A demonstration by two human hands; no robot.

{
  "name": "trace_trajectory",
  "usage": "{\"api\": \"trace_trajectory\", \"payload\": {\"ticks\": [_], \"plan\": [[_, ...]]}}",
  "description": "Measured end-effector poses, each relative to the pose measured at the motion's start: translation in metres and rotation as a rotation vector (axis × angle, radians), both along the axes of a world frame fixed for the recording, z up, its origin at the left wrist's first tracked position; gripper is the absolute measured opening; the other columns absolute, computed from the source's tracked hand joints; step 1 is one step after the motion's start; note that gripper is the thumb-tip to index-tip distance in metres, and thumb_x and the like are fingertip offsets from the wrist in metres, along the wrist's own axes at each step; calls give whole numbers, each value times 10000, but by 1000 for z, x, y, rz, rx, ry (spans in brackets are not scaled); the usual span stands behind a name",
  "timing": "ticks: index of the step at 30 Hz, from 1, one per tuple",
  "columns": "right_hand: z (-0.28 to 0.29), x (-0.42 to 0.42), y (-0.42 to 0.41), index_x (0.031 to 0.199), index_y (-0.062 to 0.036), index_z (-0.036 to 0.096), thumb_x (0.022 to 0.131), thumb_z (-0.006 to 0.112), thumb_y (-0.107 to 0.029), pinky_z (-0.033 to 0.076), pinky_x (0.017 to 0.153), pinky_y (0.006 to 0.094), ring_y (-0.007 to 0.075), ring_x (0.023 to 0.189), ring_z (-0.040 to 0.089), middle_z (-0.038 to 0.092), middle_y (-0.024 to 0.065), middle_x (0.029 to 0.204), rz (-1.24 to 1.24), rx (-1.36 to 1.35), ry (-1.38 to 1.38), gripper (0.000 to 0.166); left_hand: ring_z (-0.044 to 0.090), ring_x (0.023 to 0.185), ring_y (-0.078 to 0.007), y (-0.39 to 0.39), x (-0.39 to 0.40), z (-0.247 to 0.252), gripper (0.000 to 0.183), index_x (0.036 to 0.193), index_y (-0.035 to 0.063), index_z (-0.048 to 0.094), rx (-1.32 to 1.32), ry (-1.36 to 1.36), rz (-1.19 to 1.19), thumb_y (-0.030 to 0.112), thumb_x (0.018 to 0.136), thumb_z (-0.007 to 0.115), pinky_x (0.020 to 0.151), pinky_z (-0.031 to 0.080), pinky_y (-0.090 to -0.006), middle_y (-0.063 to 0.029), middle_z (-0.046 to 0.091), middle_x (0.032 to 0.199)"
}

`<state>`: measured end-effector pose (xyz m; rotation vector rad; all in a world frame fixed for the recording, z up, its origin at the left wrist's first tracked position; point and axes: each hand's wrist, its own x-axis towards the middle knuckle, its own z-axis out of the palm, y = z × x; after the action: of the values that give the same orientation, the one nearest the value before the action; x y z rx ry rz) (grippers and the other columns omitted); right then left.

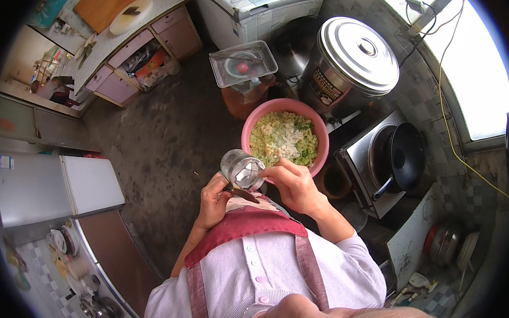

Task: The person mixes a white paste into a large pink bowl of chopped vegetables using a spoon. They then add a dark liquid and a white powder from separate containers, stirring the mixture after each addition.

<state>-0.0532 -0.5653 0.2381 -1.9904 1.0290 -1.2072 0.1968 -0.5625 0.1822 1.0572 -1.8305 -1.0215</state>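
My left hand [213,199] grips a clear glass jar [233,162], tilted with its mouth towards my right hand. White contents [248,174] show inside the jar. A dark flat piece [246,195], perhaps a lid, sticks out from the same hand below the jar. At the jar's mouth, the fingers of my right hand [292,185] pinch a thin utensil [255,171], its end inside the jar. Just beyond both hands stands a pink basin [320,126] of chopped green and yellowish food [262,131], with a pale crumbly heap [285,140] on top.
A lidded steel electric pot [356,56] stands beyond the basin. To the right, a black wok [407,152] sits on a stove [366,171]. A clear plastic tub [267,64] rests near a chest freezer [253,22]. A counter [105,50] holds a white cutting board [121,24] with a cleaver.
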Motion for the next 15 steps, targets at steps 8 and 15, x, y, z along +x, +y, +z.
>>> {"api": "trace_trajectory", "payload": {"ticks": [8,15], "plan": [[-1,19,21,1059,-9,662,861,582,114,480,606,312,225,656,590,583,108,793,-190,149,-93,247,563,799,-125,1,9,-15,98,980,-45,612,244,325,86,39,958,567,735,464,-253,-61,563,860],[6,61,19,1392,-55,501,848,680,42,511,671,356,263,714,623,581,110,805,142,211,31,581,631,880,-117,7,32,-11,234,1046,-42,631,297,391,64,163,1034,520,789,532,-274,-45,614,938]]}}
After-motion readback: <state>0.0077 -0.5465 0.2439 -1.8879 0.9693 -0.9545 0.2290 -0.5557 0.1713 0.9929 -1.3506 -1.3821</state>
